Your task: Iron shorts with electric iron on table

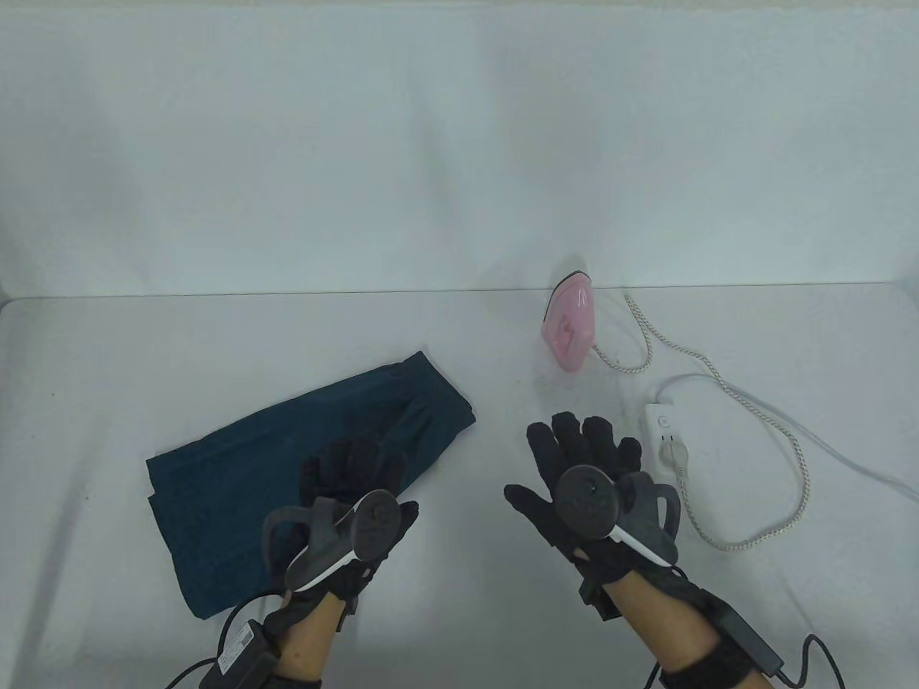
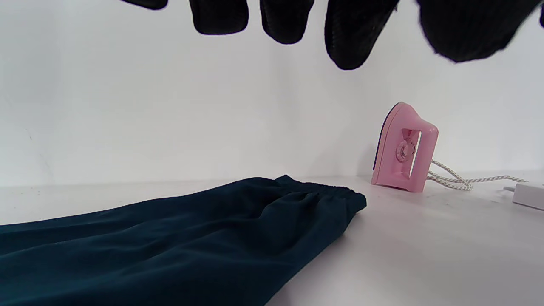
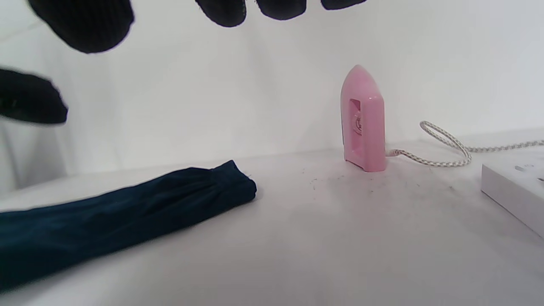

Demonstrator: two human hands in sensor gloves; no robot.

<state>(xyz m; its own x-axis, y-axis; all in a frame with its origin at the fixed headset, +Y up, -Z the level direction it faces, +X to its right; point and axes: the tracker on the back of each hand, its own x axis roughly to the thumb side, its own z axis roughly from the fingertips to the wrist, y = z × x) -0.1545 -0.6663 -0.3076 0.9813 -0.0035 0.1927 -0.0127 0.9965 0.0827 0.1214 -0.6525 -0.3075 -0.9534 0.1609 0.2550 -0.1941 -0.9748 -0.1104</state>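
- The left hand (image 1: 355, 488) hovers over the near right part of the shorts (image 1: 287, 466), fingers spread and loosely extended, holding nothing; in the left wrist view its fingertips (image 2: 350, 38) hang clear above the cloth.
- The right hand (image 1: 585, 474) is held above the bare counter (image 1: 108, 373) to the right of the shorts, palm down, fingers splayed wide and empty; the right wrist view shows its fingertips (image 3: 87, 25) in the air, apart from everything.
- The shorts are dark teal, folded flat and lying diagonally on the left half of the counter, with the gathered waistband end pointing up and to the right, toward the iron.
- The pink electric iron (image 1: 571, 326) stands upright on its heel near the back edge of the counter, well apart from both hands and from the shorts.
- A braided white cord (image 1: 747, 409) runs from the iron's base, loops across the right side of the counter and ends in a plug seated in a white power strip (image 1: 662, 434) just right of the right hand.
- A grey cable (image 1: 847, 459) leads from the power strip off to the right edge.
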